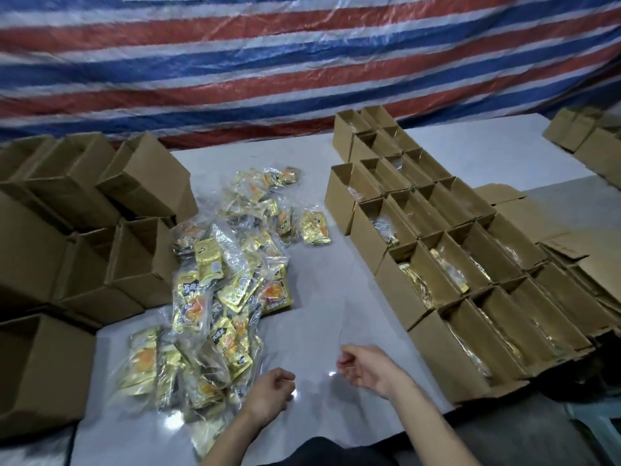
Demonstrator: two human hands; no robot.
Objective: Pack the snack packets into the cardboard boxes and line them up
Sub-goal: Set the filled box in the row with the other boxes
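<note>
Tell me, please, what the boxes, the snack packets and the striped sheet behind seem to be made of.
The boxes look like plain brown cardboard, matt, with folded flaps. The snack packets seem to be glossy plastic or foil film: gold print, clear parts, bright glints. The striped sheet is probably woven plastic tarpaulin, shiny and creased.

One heap of snack packets (218,290), several dozen, too tangled to count exactly. Left of the heap are about eight open cardboard boxes (141,257). Right of it is a lined-up block (447,264) of roughly twenty, and far right a cluster (584,136) of three or four. Below the heap are two hands, the left hand (268,395) and right hand (366,368), with one clear bag (316,381) pinched between them.
</note>
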